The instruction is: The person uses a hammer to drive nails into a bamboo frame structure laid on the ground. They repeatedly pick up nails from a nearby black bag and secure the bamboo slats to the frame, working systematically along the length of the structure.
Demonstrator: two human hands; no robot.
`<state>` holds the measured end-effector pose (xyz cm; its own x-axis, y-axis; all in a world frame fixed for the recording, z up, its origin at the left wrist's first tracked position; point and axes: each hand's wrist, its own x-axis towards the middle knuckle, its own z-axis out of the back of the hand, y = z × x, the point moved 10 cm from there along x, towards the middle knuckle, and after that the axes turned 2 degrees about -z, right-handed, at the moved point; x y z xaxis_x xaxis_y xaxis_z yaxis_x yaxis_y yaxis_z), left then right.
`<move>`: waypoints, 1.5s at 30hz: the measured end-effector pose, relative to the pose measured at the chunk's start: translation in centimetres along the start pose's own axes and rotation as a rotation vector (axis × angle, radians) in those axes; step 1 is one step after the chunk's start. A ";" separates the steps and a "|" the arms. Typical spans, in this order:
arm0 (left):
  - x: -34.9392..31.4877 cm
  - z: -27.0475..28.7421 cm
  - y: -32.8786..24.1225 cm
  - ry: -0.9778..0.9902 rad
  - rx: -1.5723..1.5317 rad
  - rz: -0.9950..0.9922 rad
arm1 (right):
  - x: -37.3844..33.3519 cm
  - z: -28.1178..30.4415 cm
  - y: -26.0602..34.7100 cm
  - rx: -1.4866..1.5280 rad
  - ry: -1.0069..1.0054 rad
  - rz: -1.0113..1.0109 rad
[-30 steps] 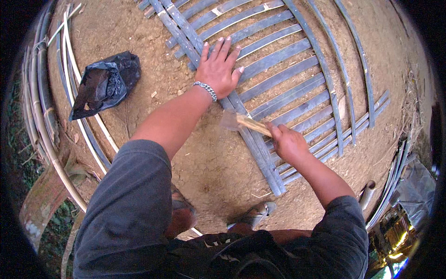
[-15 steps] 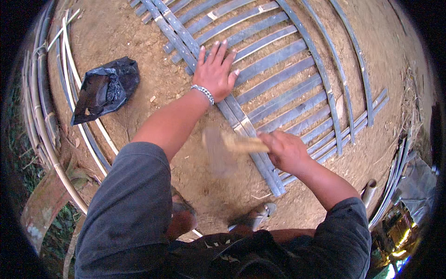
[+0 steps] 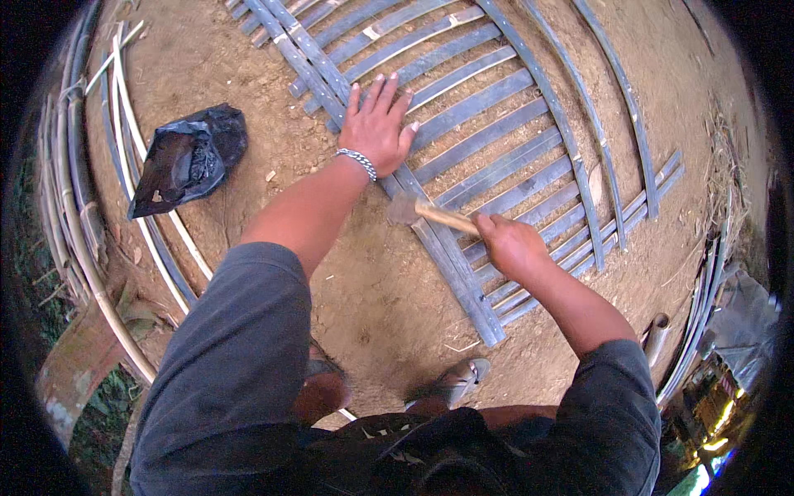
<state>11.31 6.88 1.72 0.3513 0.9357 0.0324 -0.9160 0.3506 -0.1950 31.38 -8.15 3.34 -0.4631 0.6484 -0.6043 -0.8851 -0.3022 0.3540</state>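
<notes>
On the dirt lies a frame of dark split bamboo slats (image 3: 488,131), crossed by long strips. My left hand (image 3: 376,124), with a chain bracelet at the wrist, lies spread on the double strip (image 3: 451,269) along the near left side of the frame. In my right hand (image 3: 511,246) is a hammer (image 3: 447,217), gripped by its wooden handle. Its head is over the double strip, just below my left hand; I cannot tell whether it touches the bamboo.
A black plastic bag (image 3: 188,157) sits open on the ground to the left. Beyond it run long bamboo poles (image 3: 78,215) and pale strips (image 3: 124,99). More strips (image 3: 699,314) and a short pipe-like tube (image 3: 657,341) lie at the right. My sandalled foot (image 3: 459,380) is near the frame's lower end.
The hammer head has moved up and to the right, from over bare dirt to over the double strip. My right hand has risen slightly, while my left hand stays on the strip.
</notes>
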 end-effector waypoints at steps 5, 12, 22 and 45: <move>-1.0 -0.2 -0.3 -0.009 -0.034 -0.007 | -9.3 0.0 -2.2 0.212 -0.219 -0.139; -2.6 1.7 0.3 -0.190 0.061 0.084 | -34.9 -10.5 -12.3 0.285 -0.250 -0.817; -16.9 -7.8 -0.2 -0.238 -1.206 1.032 | -48.3 -36.4 -11.9 1.279 -0.813 -1.444; -15.8 -11.4 -1.4 -0.245 -1.811 1.101 | -41.7 -36.6 -9.9 1.263 -0.560 -1.064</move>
<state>9.19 -8.85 -9.66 -0.2248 0.7177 -0.6591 0.5263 -0.4798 -0.7020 57.74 -57.81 -1.09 0.5590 0.4101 -0.7206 -0.0627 0.8875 0.4564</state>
